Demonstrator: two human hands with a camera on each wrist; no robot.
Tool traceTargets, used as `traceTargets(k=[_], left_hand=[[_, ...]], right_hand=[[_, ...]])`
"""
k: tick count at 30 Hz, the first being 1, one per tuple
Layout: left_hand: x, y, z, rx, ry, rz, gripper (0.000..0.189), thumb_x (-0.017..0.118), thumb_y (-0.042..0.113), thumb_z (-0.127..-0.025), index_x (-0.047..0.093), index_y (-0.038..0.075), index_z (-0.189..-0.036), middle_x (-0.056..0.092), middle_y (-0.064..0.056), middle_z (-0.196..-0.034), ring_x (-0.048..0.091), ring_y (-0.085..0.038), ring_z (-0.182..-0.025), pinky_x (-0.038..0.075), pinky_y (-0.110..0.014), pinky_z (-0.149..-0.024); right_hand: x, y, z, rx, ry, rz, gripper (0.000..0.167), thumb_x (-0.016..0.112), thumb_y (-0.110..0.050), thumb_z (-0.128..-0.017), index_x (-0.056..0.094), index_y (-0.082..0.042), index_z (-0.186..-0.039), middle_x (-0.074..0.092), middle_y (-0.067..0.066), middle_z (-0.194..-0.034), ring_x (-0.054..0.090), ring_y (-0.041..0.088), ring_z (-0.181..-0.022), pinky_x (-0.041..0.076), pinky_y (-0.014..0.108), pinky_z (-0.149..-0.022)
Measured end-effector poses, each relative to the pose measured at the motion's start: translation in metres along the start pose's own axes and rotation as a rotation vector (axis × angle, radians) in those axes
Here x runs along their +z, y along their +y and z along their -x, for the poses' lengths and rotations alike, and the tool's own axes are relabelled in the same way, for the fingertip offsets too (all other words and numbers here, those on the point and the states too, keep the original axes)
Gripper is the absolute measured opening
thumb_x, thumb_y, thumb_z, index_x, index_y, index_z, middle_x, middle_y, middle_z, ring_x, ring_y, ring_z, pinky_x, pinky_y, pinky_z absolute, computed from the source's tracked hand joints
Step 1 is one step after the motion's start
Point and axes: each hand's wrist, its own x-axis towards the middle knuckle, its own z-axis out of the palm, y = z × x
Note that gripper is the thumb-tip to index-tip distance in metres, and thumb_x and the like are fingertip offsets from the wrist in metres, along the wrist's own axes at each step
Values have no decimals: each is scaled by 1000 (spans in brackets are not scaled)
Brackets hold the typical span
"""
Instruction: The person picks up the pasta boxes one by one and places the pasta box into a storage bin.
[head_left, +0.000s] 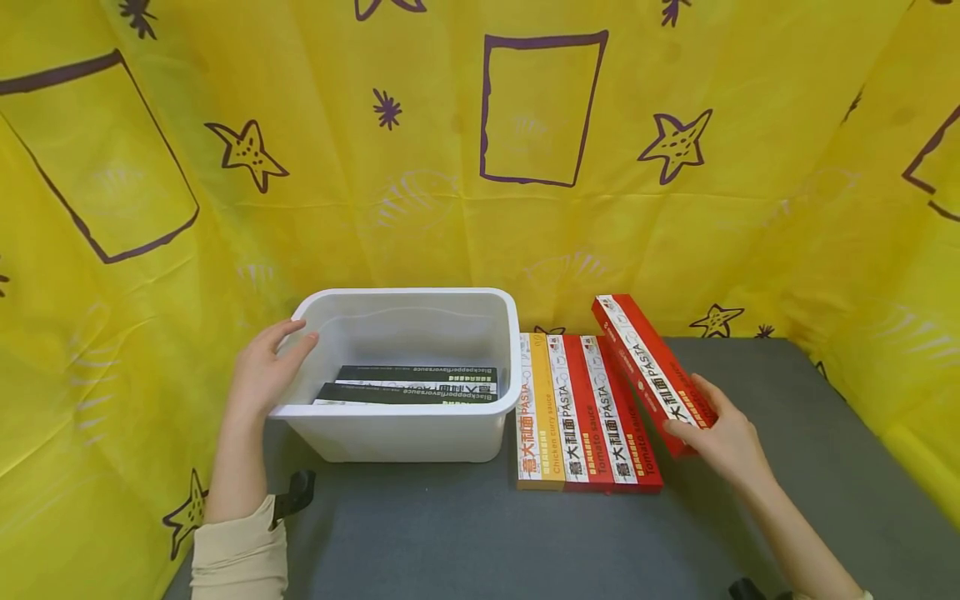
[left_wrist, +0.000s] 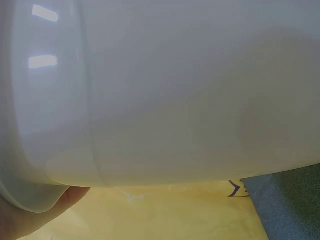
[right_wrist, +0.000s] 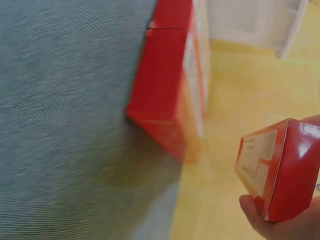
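Behind the hands there hangs a yellow cloth (head_left: pixel 427 217) with dark purple drawings of stars and frames, and below them we see a dark grey worktop (head_left: pixel 420 533). The right hand (head_left: pixel 723 437) grasps a red pasta box (head_left: pixel 652 375), with the thumb on one side and the fingers on the other. This box lies forward and to the left of the right hand, and far to the right of the left hand (head_left: pixel 270 367). Its long axis runs diagonally: the near end is by the right hand, while the far end points away from us and to the left. We can read the word PASTA on its white strip, which faces upward. In the right wrist view the box is held apart from the row of boxes.

The left hand holds the left rim of a white bin (head_left: pixel 397 437), the thumb reaching over the edge. Inside, to the right of this hand, we notice two black boxes (head_left: pixel 405 393), lying crosswise. Between the hands, just beside the bin, a yellow box (head_left: pixel 555 417) and two red boxes (head_left: pixel 600 417) lie side by side, their long axes pointing away from us.
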Motion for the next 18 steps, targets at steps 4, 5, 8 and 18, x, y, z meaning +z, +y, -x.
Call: traceTargets(k=[4, 5, 8, 18], left_hand=[[-1, 1, 1, 15, -2, -2, 61, 50, 46, -99, 49, 0, -140, 39, -28, -147, 32, -48, -135, 26, -63, -107], [-1, 1, 1, 16, -1, -2, 61, 50, 46, -99, 49, 0, -140, 39, -27, -147, 33, -48, -135, 26, -63, -107], [-1, 1, 2, 17, -1, 2, 61, 50, 45, -99, 49, 0, -140, 40, -28, -147, 33, -48, -135, 26, -63, -107], [-1, 0, 2, 18, 5, 0, 61, 50, 45, -99, 50, 1, -140, 40, -27, -147, 33, -48, -135, 26, -63, -107]], right_hand=[[-3, -16, -1, -19, -32, -40, 88, 70, -39, -87, 21, -11, -156, 40, 23, -146, 49, 34, -109, 48, 33, -73], [-4, -20, -1, -25, -38, -51, 88, 70, -38, -87, 21, -12, -156, 39, 23, -146, 49, 33, -109, 48, 33, -73], [-4, -31, -1, -54, -48, -77, 88, 71, -37, -87, 22, -13, -156, 40, 21, -147, 50, 32, -109, 49, 31, -73], [-2, -59, 0, -129, -95, -173, 83, 71, -32, -87, 26, -14, -155, 44, 19, -143, 51, 31, -108, 54, 29, -71]])
